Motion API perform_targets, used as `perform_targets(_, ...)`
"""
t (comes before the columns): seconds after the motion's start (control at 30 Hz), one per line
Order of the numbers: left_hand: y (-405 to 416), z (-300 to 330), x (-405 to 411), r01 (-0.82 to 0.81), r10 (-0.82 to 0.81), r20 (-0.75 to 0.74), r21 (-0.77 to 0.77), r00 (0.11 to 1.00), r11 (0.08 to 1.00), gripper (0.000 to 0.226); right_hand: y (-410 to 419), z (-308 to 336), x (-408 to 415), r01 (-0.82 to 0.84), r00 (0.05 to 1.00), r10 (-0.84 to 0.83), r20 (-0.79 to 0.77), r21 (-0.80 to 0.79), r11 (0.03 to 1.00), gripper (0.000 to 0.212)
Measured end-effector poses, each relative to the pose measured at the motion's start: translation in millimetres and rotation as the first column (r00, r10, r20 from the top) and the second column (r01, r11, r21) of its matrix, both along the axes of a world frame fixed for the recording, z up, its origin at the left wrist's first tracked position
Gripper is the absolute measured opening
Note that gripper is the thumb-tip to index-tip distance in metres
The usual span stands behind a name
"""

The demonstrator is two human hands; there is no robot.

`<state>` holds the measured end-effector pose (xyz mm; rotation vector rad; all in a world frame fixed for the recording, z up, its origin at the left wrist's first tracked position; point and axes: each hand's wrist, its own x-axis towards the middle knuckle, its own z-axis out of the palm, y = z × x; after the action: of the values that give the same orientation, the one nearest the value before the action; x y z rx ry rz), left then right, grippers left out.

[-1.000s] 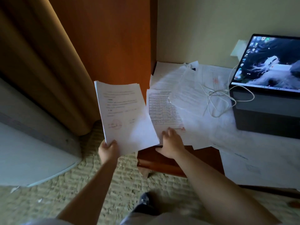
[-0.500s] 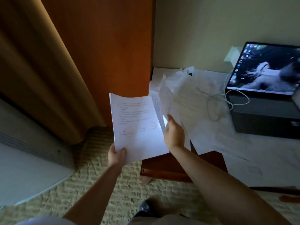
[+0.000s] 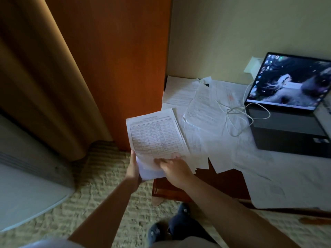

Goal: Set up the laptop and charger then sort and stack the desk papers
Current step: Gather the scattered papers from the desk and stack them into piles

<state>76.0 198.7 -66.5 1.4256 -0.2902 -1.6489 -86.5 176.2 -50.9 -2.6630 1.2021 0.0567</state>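
left hand (image 3: pixel 133 169) gripping lower left edge of paper stack (image 3: pixel 155 136), held beside desk (image 3: pixel 200 190) corner; right hand (image 3: pixel 176 170) resting, fingers extended, on top sheet. loose papers (image 3: pixel 206 111), white cable (image 3: pixel 236 115), open laptop (image 3: pixel 290 104) on desk.

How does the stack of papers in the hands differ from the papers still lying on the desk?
The held stack is squared up and lifted at the desk's left corner; the loose desk papers lie fanned and overlapping at different angles. The left hand grips the stack's edge and the right hand rests on its top sheet, while nothing holds the desk papers, though a white cable lies across them. Both are white printed sheets.
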Motion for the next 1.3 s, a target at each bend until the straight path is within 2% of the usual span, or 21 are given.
perform_targets(0.03,-0.9,4.0,-0.1,-0.005,0.006,-0.025,0.022,1.000,1.000,0.063,-2.2,1.6,-1.8,0.005,1.000,-0.005,-0.005,0.061,0.998,0.053)
perform_targets(0.1,-3.5,9.2,-3.6,-0.047,0.047,0.005,0.063,0.999,0.997,0.040,-5.2,6.4,-5.8,0.042,0.999,-0.040,-0.016,0.213,0.976,0.050)
perform_targets(0.13,-5.1,9.3,-3.8,-0.051,0.045,0.083,0.071,0.995,0.996,0.028,-4.8,9.3,-8.0,0.070,0.998,-0.067,-0.019,0.270,0.960,0.056)
perform_targets(0.17,-6.7,4.3,-1.9,-0.040,0.025,0.208,0.067,0.978,0.997,0.027,-3.5,12.1,-10.3,0.110,0.993,-0.117,0.005,0.294,0.950,0.062)
perform_targets(0.23,-8.4,-0.8,1.8,-0.039,0.001,0.458,0.074,0.889,0.997,0.032,-6.0,13.8,-16.3,0.243,0.945,-0.283,0.164,0.230,0.942,0.056)
perform_targets(0.3,-5.4,3.0,4.3,-0.081,0.056,0.601,0.014,0.797,0.997,0.032,-14.2,8.3,-27.6,0.394,0.881,-0.411,0.233,0.119,0.911,0.038)
perform_targets(0.37,-0.4,3.9,8.6,-0.116,0.127,0.696,-0.063,0.707,0.991,0.034,-20.8,1.7,-40.2,0.395,0.912,-0.402,0.081,0.086,0.915,0.042)
perform_targets(0.47,3.4,-2.8,21.8,-0.207,0.211,0.755,-0.102,0.621,0.973,0.036,-24.9,-1.7,-46.0,0.282,0.952,-0.255,-0.168,0.163,0.945,0.058)
perform_targets(0.53,5.7,-8.0,27.9,-0.248,0.237,0.760,-0.102,0.605,0.963,0.037,-29.7,0.0,-41.0,0.253,0.952,-0.221,-0.212,0.140,0.957,0.060)
perform_targets(0.63,11.7,-12.8,30.7,-0.281,0.239,0.760,-0.077,0.605,0.957,0.036,-33.5,-1.6,-33.0,0.215,0.938,-0.204,-0.279,0.008,0.977,0.057)
perform_targets(0.73,18.8,-15.6,30.1,-0.304,0.270,0.735,-0.091,0.622,0.948,0.036,-26.2,-5.3,-32.9,0.249,0.920,-0.258,-0.296,-0.070,0.966,0.047)
perform_targets(0.8,21.6,-14.6,29.6,-0.319,0.292,0.717,-0.102,0.633,0.942,0.035,-20.0,-6.6,-33.4,0.318,0.917,-0.328,-0.227,-0.080,0.945,0.045)
perform_targets(0.87,23.2,-14.7,31.4,-0.325,0.300,0.703,-0.103,0.644,0.940,0.034,-16.1,-5.2,-34.1,0.451,0.887,-0.453,-0.092,-0.038,0.892,0.047)
perform_targets(0.97,23.8,-14.2,30.4,-0.303,0.267,0.697,-0.075,0.665,0.950,0.032,-18.5,-0.8,-34.6,0.647,0.752,-0.653,0.090,0.089,0.757,0.041)
perform_targets(1.03,22.3,-10.8,25.7,-0.277,0.257,0.682,-0.083,0.685,0.957,0.035,-21.3,8.7,-31.1,0.735,0.639,-0.738,0.216,0.112,0.669,0.034)
perform_targets(1.2,13.8,-1.0,15.7,-0.164,0.160,0.684,-0.060,0.712,0.985,0.039,-22.8,40.9,-12.0,0.744,0.602,-0.643,0.474,-0.040,0.667,0.037)
perform_targets(1.3,9.4,0.0,14.7,-0.092,0.082,0.691,-0.022,0.718,0.996,0.041,-19.9,47.3,-9.6,0.606,0.729,-0.473,0.495,-0.145,0.782,0.038)
